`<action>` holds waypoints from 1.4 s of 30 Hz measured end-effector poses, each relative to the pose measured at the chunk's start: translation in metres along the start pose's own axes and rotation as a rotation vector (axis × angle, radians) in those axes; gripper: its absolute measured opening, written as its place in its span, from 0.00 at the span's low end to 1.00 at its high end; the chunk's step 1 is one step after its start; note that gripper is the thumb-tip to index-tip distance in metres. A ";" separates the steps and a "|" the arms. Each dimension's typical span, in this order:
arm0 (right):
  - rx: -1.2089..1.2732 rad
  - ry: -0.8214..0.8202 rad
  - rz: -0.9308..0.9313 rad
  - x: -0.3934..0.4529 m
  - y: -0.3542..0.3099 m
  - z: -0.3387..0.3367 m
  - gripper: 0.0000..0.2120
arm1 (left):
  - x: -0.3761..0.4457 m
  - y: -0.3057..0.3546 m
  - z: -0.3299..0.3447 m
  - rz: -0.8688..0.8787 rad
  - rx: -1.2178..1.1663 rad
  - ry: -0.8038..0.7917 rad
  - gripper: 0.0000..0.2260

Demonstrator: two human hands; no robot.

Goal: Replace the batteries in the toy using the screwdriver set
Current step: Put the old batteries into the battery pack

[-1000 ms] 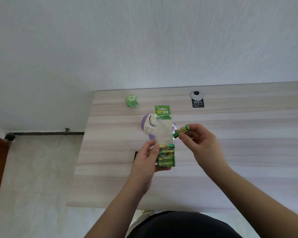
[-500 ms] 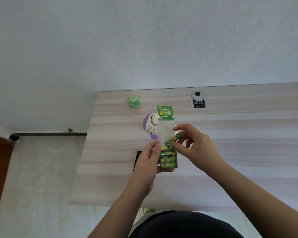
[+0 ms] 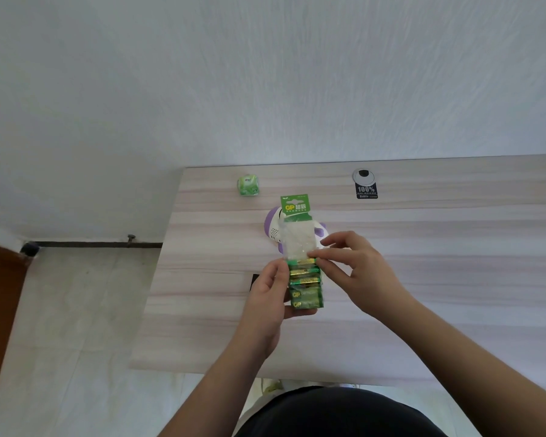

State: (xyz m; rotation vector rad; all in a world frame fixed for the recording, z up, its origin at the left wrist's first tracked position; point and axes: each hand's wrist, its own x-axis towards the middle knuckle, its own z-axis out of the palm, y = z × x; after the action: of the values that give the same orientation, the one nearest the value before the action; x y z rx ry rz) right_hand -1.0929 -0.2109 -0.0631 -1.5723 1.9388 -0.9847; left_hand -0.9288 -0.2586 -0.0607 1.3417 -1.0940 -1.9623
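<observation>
- The battery pack (image 3: 303,272), a green card strip with a clear, empty upper section and green batteries in its lower part, is held upright above the wooden table (image 3: 423,279).
- The left hand (image 3: 273,298) grips the pack's lower left side, thumb on the front, fingers curled behind.
- The right hand (image 3: 356,269) reaches in from the pack's right; its thumb and forefinger pinch at the top battery, just where the empty plastic ends.
- The purple and white toy (image 3: 273,227) lies on the table directly behind the pack, partly hidden.
- A small green cube (image 3: 248,185) sits beyond the pack, to its left.
- A black label (image 3: 366,192) lies beyond the pack, to its right.
</observation>
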 end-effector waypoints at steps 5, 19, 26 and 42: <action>0.014 -0.069 0.024 0.000 0.000 -0.005 0.08 | -0.002 0.000 0.001 -0.004 0.017 -0.002 0.12; 0.376 0.180 0.358 -0.001 0.025 0.006 0.09 | -0.001 -0.005 0.001 0.003 0.041 0.026 0.09; 0.072 -0.143 0.606 0.009 0.108 0.058 0.09 | -0.002 -0.008 -0.002 -0.028 0.014 0.043 0.09; -0.487 -0.382 0.360 0.012 0.154 0.115 0.08 | -0.006 0.006 -0.021 -0.031 -0.040 0.071 0.10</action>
State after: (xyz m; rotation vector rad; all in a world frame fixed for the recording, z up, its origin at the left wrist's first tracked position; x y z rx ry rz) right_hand -1.1110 -0.2357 -0.2531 -1.4313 2.1611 -0.0548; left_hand -0.9074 -0.2636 -0.0564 1.4039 -1.0008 -1.9328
